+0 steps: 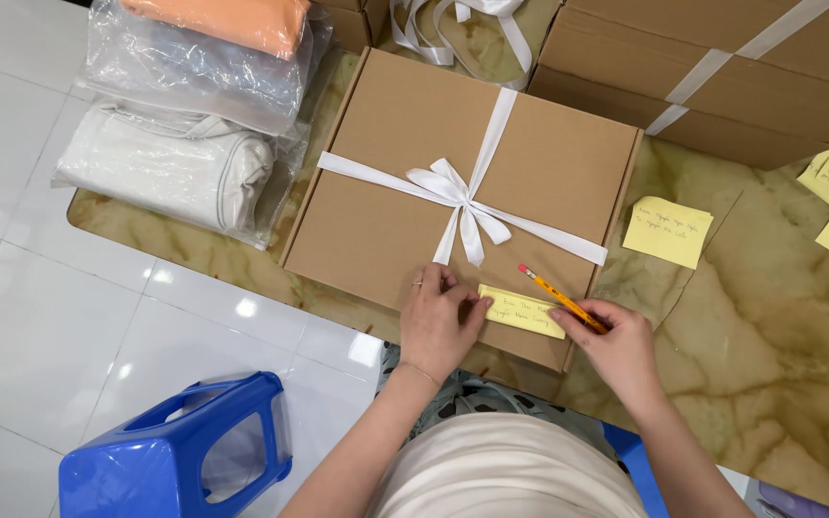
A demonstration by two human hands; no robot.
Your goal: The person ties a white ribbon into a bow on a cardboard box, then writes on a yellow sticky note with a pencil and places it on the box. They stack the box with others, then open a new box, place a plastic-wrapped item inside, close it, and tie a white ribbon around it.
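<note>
I am sitting at a low marbled table [741, 317] with a flat brown cardboard box [386, 211] lying in front of me, tied crosswise with a white ribbon [460, 197] that is knotted in a bow near the middle. A second, larger box [722, 86] is standing just beyond it to my right, and bagged folded clothes [184, 115] are lying stacked off to my left, half over the table's edge. A blue plastic stool [175, 451] is standing on the white floor tiles by my left knee.

My left hand [438, 317] is resting palm down on the near edge of the box, fingers curled, its fingertips pressing the left end of a yellow sticky note [522, 311] that is lying on the lid's near right corner. My right hand [616, 345] is closed around a yellow pencil [563, 299], eraser end pointing up and away, while its fingers are touching the note's right end.

The risks, as I am judging them: the note is sitting right at the box edge, so if I am pressing unevenly it may be sticking crooked or creasing. The pencil is angled over the note, and a slip could be smudging the writing. Spare notes [669, 230] are lying loose to my right, and my forearm could be brushing them.
</note>
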